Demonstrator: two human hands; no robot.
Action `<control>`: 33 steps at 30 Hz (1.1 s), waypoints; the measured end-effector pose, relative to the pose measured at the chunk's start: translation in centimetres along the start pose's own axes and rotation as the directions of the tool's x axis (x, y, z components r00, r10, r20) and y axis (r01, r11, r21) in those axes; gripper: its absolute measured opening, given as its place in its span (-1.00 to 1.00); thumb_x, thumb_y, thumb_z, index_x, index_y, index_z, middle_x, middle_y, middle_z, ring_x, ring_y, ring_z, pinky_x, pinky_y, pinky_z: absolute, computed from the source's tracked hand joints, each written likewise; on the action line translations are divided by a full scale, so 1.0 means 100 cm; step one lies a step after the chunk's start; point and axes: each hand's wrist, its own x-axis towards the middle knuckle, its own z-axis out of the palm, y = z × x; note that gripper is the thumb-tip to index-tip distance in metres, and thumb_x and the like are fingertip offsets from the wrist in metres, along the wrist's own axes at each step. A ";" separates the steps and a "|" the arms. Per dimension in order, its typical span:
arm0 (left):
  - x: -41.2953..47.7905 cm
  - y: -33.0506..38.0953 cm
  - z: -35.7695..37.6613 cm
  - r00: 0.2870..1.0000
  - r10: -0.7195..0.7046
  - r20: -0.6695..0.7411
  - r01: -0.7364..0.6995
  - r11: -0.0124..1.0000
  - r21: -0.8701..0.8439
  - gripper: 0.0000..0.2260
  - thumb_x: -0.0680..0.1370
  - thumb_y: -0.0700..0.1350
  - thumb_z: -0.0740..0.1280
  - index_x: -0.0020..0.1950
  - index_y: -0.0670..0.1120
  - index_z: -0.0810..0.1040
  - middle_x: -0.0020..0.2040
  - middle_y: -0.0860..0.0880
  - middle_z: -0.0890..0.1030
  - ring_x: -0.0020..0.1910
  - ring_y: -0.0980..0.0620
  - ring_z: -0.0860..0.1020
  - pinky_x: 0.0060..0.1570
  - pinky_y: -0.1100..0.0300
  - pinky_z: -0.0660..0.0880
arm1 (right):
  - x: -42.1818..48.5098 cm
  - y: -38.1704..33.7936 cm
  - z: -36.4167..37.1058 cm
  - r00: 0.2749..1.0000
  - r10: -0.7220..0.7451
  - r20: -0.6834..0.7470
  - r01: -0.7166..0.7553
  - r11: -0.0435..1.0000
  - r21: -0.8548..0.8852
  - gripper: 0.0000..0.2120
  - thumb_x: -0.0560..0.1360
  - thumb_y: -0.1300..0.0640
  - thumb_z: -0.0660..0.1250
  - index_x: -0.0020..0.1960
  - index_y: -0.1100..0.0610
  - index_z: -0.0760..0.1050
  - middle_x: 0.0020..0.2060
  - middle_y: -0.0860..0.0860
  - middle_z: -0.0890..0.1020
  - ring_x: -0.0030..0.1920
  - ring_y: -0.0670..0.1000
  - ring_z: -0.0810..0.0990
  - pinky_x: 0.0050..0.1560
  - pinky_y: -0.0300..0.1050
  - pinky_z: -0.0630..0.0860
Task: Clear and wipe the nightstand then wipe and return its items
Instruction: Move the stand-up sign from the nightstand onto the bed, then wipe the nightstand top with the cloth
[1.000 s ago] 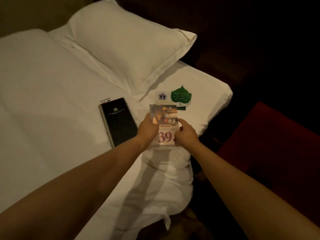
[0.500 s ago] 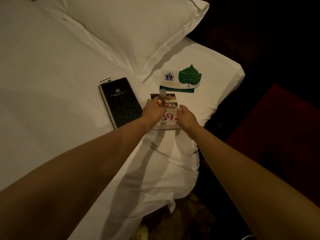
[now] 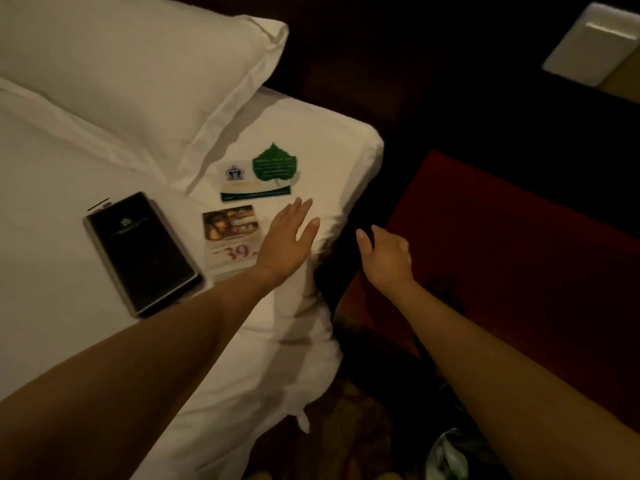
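Note:
A printed card marked "39" point(image 3: 231, 237) lies flat on the white bed sheet point(image 3: 52, 237). A black folder point(image 3: 142, 252) rests to its left, and a green leaf-shaped card point(image 3: 274, 165) with a white logo card point(image 3: 235, 174) lies beyond it. My left hand point(image 3: 287, 237) hovers open just right of the "39" card, fingers spread, holding nothing. Off the bed's edge, my right hand point(image 3: 384, 254) is open and empty above the dark gap beside a red surface point(image 3: 502, 254).
A white pillow point(image 3: 138, 64) fills the upper left. A pale switch panel point(image 3: 592, 46) sits on the dark wall at the upper right. A crumpled pale bag point(image 3: 446, 455) lies on the floor at the bottom.
Both hands let go of the "39" card, which now lies on the sheet. They have moved right, the right hand off the bed's edge. The camera swung right.

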 end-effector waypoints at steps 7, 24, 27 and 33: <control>0.002 0.046 0.122 0.950 0.202 0.237 -0.241 0.958 0.153 -0.55 0.63 0.08 0.06 0.51 0.04 0.13 0.56 -0.02 0.13 0.55 0.02 0.01 0.52 0.01 -0.01 | -0.047 0.116 -0.003 0.999 0.030 -0.031 -0.040 0.921 -0.387 -0.42 0.60 -0.14 -0.09 0.52 0.11 -0.07 0.54 0.16 -0.01 0.53 0.21 -0.08 0.51 0.16 -0.15; 0.005 0.031 0.236 0.912 0.322 0.254 -0.408 0.641 0.650 -0.46 0.57 0.25 -0.11 0.52 0.09 0.03 0.56 -0.05 0.08 0.55 -0.04 -0.02 0.46 -0.20 -0.09 | -0.081 0.247 -0.026 0.935 0.047 -0.352 -0.145 0.956 -0.257 -0.50 0.54 0.04 0.10 0.47 0.08 0.20 0.47 0.11 0.29 0.49 0.18 0.19 0.49 0.09 0.02; 0.003 0.035 0.235 0.918 0.307 0.253 -0.396 0.649 0.650 -0.45 0.57 0.25 -0.11 0.52 0.09 0.04 0.57 -0.05 0.07 0.55 -0.02 -0.04 0.47 -0.20 -0.11 | -0.093 0.274 -0.040 0.911 0.108 -0.399 -0.214 0.949 -0.232 -0.50 0.53 0.07 0.10 0.46 0.10 0.22 0.45 0.14 0.32 0.48 0.21 0.22 0.48 0.15 0.10; 0.000 0.041 0.232 0.924 0.271 0.271 -0.383 0.657 0.649 -0.43 0.56 0.26 -0.14 0.53 0.09 0.01 0.58 -0.04 0.01 0.55 -0.01 -0.09 0.48 -0.18 -0.17 | -0.114 0.309 -0.054 0.869 0.212 -0.447 -0.336 0.916 -0.218 -0.52 0.55 0.06 0.05 0.45 0.11 0.21 0.46 0.15 0.30 0.49 0.21 0.20 0.48 0.17 0.13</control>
